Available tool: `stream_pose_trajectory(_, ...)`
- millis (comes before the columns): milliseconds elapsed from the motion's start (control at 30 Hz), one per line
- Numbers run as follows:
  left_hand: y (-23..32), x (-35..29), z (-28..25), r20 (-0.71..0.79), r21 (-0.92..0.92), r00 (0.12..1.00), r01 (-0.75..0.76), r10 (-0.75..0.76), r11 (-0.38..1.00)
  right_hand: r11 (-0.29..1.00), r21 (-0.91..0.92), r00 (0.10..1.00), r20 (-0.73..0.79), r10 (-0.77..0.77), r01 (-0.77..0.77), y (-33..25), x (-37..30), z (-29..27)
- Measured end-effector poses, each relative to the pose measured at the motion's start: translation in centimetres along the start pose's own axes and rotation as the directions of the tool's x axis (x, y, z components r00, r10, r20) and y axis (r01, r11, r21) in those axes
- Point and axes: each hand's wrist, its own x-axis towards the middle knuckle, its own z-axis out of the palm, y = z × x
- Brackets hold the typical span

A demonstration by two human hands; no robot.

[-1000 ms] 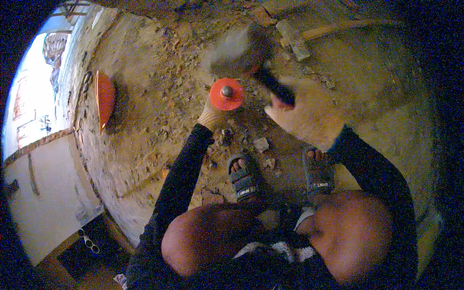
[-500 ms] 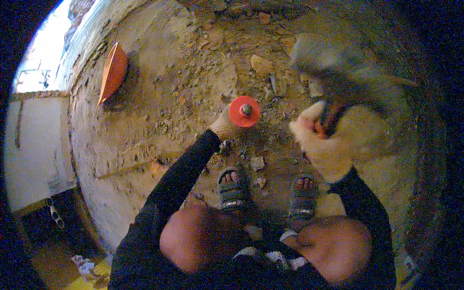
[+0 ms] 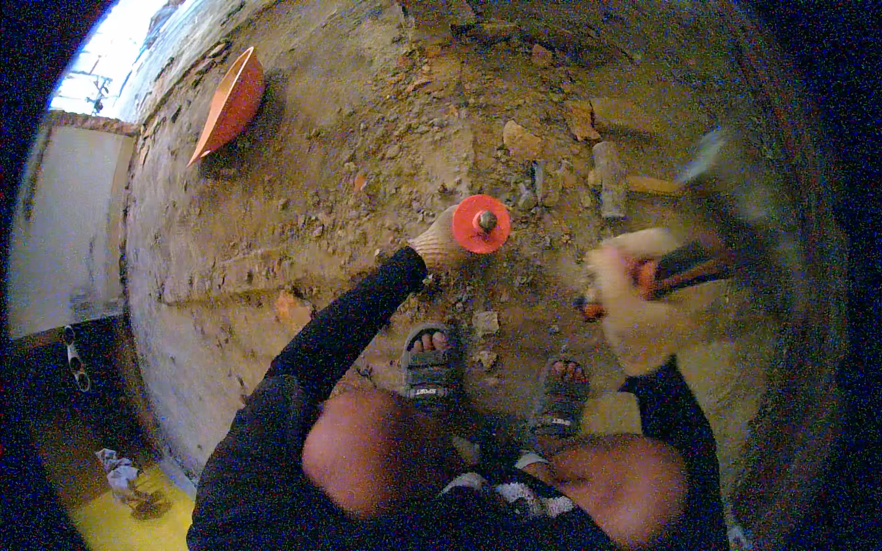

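My left hand (image 3: pixel 439 241) is closed around a chisel, gripping just beneath its round red hand guard (image 3: pixel 469 237). The chisel's metal striking end pokes up through the middle of the guard, and its lower part is hidden. My right hand (image 3: pixel 634 298) is wrapped round the black and orange handle of a hammer (image 3: pixel 689 266). The grey hammer head is smeared by motion, up and to the right of that hand, apart from the chisel. Another hammer (image 3: pixel 609 179), with a grey head and a wooden handle, lies on the ground beyond my right hand.
Rubble and stones (image 3: pixel 522 140) litter the rough dirt ground. An orange pan (image 3: pixel 231 106) leans on its side at the far left. My sandalled feet (image 3: pixel 432 367) stand below the hands. A pale wall panel (image 3: pixel 73 230) stands at the left, with a crumpled cloth (image 3: pixel 119 476) below it.
The hammer in my right hand has swung away to the right, its head now farther from the chisel. My left hand still grips the chisel. The view has shifted slightly.
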Motion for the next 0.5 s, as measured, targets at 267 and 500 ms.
stream_pose_trajectory(267, -4.3, 0.7, -0.1, -0.025, 0.084, 0.993, -0.112, 0.115, 0.99, 0.946, -0.262, 0.943, 0.218, 0.251, -0.191, 0.5, 1.0, 0.3)
stream_pose_trajectory(500, -2.1, 0.0, -0.1, -0.012, 0.244, 0.992, -0.117, 0.124, 0.963, 0.967, 0.226, 0.99, -0.1, -0.097, 0.118, -0.8, 0.4, 0.3)
